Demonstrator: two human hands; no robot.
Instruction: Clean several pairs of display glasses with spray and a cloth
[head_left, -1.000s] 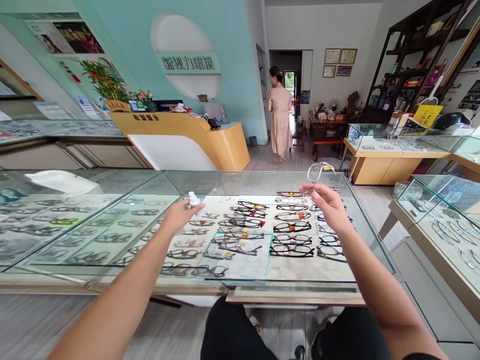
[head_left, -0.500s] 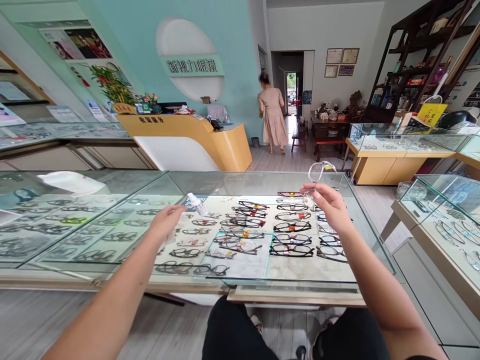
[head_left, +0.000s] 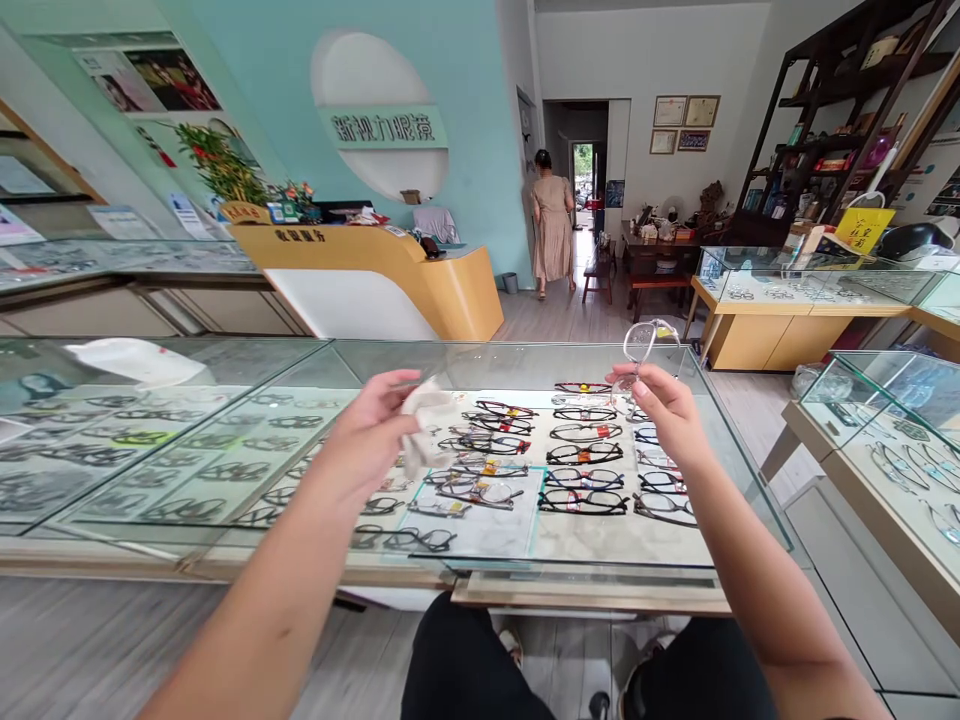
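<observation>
My left hand (head_left: 375, 430) is closed on a pale, crumpled cloth (head_left: 426, 425), which hangs from the fingers above the glass display case (head_left: 480, 545). In my right hand (head_left: 664, 400), a pair of clear-framed eyeglasses (head_left: 640, 342) is pinched between thumb and fingers, tilted upright over the case's far right part. Rows of dark-framed eyeglasses (head_left: 583, 500), several with small coloured tags, lie beneath the two hands. The white bottle seen earlier is now hidden behind my left hand and the cloth.
A white, curved object (head_left: 135, 360) lies on the glass at the left. Beyond the case stands a yellow-and-white counter (head_left: 457, 295). A person in a beige dress (head_left: 553, 225) is near the far doorway. Another glass case (head_left: 900, 430) stands at the right.
My left hand has moved right and up, bringing the cloth plainly into view and covering the bottle. My right hand and the eyeglasses have barely shifted. The far person has moved toward the doorway.
</observation>
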